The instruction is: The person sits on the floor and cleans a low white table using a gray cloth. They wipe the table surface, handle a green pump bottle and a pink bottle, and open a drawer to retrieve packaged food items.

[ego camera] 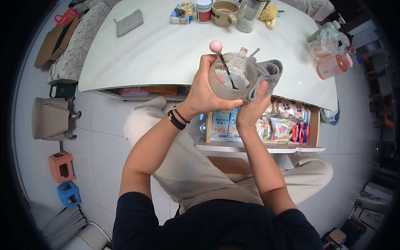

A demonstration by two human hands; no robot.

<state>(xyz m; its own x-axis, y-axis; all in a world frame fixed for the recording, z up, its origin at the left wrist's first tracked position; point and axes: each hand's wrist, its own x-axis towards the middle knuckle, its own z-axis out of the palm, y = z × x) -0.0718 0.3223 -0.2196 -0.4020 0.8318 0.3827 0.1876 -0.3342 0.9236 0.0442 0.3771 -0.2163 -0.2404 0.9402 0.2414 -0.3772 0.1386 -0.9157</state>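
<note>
Above the table's near edge, my left hand grips a textured clear glass mug around its left side. A spoon with a pink ball on its handle end leans inside the mug. My right hand holds a folded grey cloth against the mug's right side, its fingers mostly hidden beneath. Below the hands, an open drawer holds blue-and-white packets and wrapped snacks.
On the white table are a grey knitted cloth, a beige mug, a glass tumbler, a white jar, a yellow plush toy and a pink bottle. A chair and stools stand left.
</note>
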